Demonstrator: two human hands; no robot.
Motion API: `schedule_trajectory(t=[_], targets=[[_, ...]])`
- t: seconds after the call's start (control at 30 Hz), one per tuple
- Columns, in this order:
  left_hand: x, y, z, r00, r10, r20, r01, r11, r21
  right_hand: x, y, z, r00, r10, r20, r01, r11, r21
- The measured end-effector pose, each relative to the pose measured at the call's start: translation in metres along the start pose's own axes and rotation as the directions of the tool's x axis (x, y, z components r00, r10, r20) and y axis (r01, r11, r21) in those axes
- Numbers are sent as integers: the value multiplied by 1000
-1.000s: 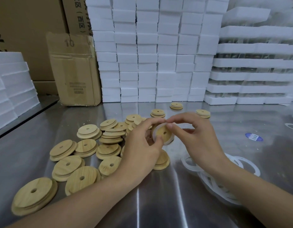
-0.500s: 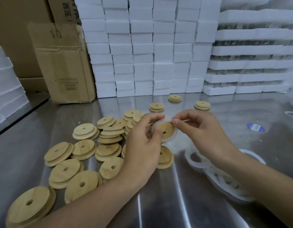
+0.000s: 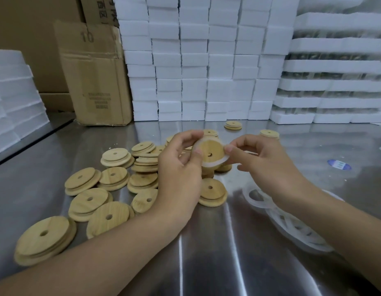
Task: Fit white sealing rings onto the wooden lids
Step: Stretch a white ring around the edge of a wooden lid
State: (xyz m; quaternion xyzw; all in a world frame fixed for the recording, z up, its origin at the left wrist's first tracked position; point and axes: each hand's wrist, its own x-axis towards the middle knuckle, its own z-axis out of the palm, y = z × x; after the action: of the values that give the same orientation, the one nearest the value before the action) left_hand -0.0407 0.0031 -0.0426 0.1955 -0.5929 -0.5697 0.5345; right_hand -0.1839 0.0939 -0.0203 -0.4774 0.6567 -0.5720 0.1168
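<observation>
**Left hand (image 3: pixel 181 167) and right hand (image 3: pixel 264 163): one lid held between them**

Item 1. From my remote seat I log the left hand with fingers curled round the far edge of a wooden lid (image 3: pixel 213 151) and the thumb pressed on its left side. The lid is held above the table, tilted, its flat face toward the camera.

Item 2. Right hand: thumb and forefinger pinch the sealing ring (image 3: pixel 215 164) at the lid's right edge. The other fingers are loosely curled.

Item 3. Wooden lid: a round, pale, grained disc with a small hole near its middle.

Item 4. Sealing ring: a thin, soft, translucent white band lying around the lid's rim. I cannot tell whether it is seated all the way round.

Item 5. Loose lids (image 3: pixel 112 178): many stepped discs of the same kind, overlapping in a scatter to the left of the hands and beneath them.

Item 6. Loose rings (image 3: pixel 292 223): a tangled heap of white hoops under the right forearm.

Item 7. Steel table (image 3: pixel 206 263): smooth, brushed and reflective.

Item 8. Foam blocks (image 3: pixel 194 71): white, matte and rectangular, stacked in columns along the back edge.

Item 9. Cardboard box (image 3: pixel 95 77): brown and creased, upright beside the foam.

Item 10. Blue sticker (image 3: pixel 338 164): an oval lying flat on the table at the right.
</observation>
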Motion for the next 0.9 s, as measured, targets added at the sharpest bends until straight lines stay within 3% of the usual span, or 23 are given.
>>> schedule_trajectory(t=[0.17, 0.33, 0.5, 0.73, 0.9], targets=[[0, 2, 0, 998, -45, 34, 45, 999, -3, -4, -1, 3, 999, 39, 17, -40, 998, 48], [-2, 2, 0, 994, 14, 106, -19, 998, 52, -5, -6, 2, 996, -62, -63, 65, 997, 45], [-4, -1, 1, 987, 30, 159, -45, 994, 95, -7, -6, 4, 987, -160, 10, 160, 986, 50], [1, -6, 1, 997, -11, 76, 9, 1000, 20, 2, 0, -4, 1000, 10, -13, -8, 989, 148], [0, -6, 2, 998, -1, 65, -1, 1000, 29, 4, 1, -3, 998, 64, -21, -62, 993, 101]])
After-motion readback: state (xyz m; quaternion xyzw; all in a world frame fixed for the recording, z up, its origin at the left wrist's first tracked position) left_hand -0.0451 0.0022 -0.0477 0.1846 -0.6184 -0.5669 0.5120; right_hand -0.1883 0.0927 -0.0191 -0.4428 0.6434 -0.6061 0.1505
